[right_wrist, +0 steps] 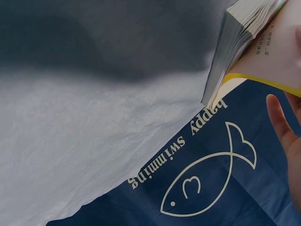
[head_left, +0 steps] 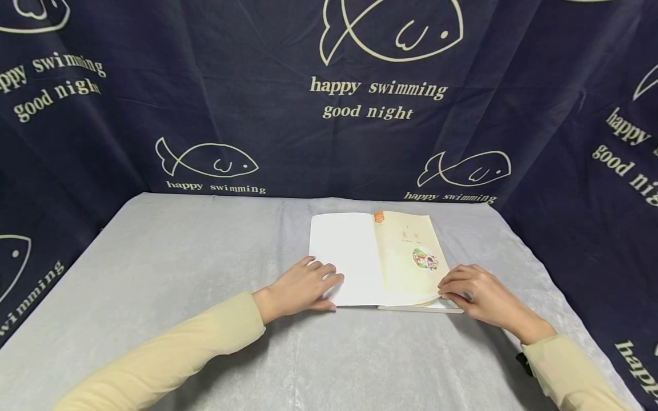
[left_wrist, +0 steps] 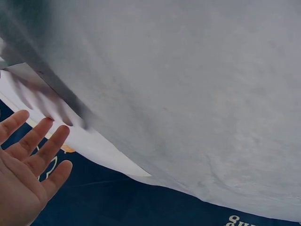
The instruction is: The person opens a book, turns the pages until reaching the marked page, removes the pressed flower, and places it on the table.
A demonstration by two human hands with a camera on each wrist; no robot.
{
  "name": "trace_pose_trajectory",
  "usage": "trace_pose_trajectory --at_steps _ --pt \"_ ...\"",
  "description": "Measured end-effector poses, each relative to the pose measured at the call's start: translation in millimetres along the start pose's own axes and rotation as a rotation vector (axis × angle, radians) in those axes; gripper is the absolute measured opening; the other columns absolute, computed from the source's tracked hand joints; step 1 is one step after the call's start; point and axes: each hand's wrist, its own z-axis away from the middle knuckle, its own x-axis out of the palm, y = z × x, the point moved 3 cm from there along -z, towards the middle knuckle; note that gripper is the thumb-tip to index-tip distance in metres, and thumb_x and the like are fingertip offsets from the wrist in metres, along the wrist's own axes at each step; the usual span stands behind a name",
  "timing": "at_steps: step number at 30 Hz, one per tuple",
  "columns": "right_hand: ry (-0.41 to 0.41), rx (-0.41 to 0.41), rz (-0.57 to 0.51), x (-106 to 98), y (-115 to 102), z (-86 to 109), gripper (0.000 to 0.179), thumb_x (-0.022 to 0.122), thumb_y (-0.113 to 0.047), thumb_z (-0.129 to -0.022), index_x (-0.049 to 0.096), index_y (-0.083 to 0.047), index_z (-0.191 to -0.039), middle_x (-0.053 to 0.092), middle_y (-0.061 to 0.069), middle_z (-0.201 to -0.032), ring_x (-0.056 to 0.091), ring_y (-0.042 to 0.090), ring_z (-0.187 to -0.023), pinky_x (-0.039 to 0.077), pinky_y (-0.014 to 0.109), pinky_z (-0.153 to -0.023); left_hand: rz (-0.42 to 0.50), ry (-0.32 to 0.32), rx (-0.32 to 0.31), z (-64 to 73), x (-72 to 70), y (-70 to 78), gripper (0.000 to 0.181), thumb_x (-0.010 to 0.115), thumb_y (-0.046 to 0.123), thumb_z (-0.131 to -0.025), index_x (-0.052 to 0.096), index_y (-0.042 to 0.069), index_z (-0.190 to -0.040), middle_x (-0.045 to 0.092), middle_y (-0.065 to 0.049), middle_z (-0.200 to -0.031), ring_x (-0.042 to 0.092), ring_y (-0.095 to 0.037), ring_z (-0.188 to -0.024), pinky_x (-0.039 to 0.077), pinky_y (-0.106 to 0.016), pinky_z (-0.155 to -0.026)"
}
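Observation:
An open book point(head_left: 346, 242) lies on the table, its left side blank white. On the right is a cream page point(head_left: 403, 274) with faint red characters, an orange corner tag and a round coloured picture point(head_left: 425, 258). My left hand point(head_left: 303, 288) rests at the lower left edge of the white side; the left wrist view shows its fingers point(left_wrist: 49, 146) spread. My right hand point(head_left: 478, 294) pinches the cream page's lower right corner, which curls up off the pages beneath. In the right wrist view, a yellow-edged leaf point(right_wrist: 273, 61) stands raised from the page block point(right_wrist: 242, 28).
A grey cloth point(head_left: 180, 268) covers the table. Dark blue curtains point(head_left: 288, 154) printed with white fish and lettering hang behind it and at both sides. The book sits right of centre.

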Motion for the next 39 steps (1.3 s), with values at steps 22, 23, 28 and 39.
trace_pose_trajectory --at_steps 22,23,28,39 --pt "-0.016 0.156 -0.044 -1 2 -2.9 0.032 0.082 -0.016 -0.057 0.056 -0.029 -0.070 0.065 -0.007 -0.088 0.057 0.008 -0.083 0.035 0.021 -0.079 -0.048 -0.003 -0.048 -17.1 4.7 13.4 0.050 0.043 0.056 -0.088 0.054 0.016 -0.116 0.055 -0.002 -0.114 0.057 -0.019 -0.095 0.045 -0.034 -0.084" --pt "-0.018 0.164 -0.055 -1 2 -2.9 0.033 0.083 -0.015 -0.057 0.055 -0.029 -0.070 0.064 -0.007 -0.088 0.057 0.008 -0.083 0.035 0.020 -0.079 -0.045 0.001 -0.047 -18.1 4.6 13.9 0.050 0.043 0.056 -0.089 0.053 0.015 -0.115 0.055 -0.002 -0.114 0.056 -0.019 -0.096 0.045 -0.034 -0.085" --pt "-0.035 0.199 -0.099 -2 3 -3.1 0.035 0.083 -0.015 -0.059 0.053 -0.029 -0.072 0.062 -0.007 -0.090 0.054 0.005 -0.083 0.034 0.018 -0.078 -0.036 0.023 -0.045 -24.2 4.2 16.7 0.048 0.042 0.055 -0.089 0.053 0.014 -0.112 0.056 -0.001 -0.113 0.056 -0.018 -0.097 0.044 -0.034 -0.088" --pt "-0.109 0.284 -0.088 1 8 -0.1 0.035 0.081 -0.019 -0.064 0.049 -0.028 -0.073 0.059 -0.010 -0.094 0.049 -0.004 -0.088 0.037 0.016 -0.075 -0.055 0.054 -0.036 -39.2 5.5 28.0 0.041 0.040 0.051 -0.091 0.055 0.018 -0.109 0.056 0.001 -0.112 0.056 -0.017 -0.097 0.042 -0.033 -0.090"
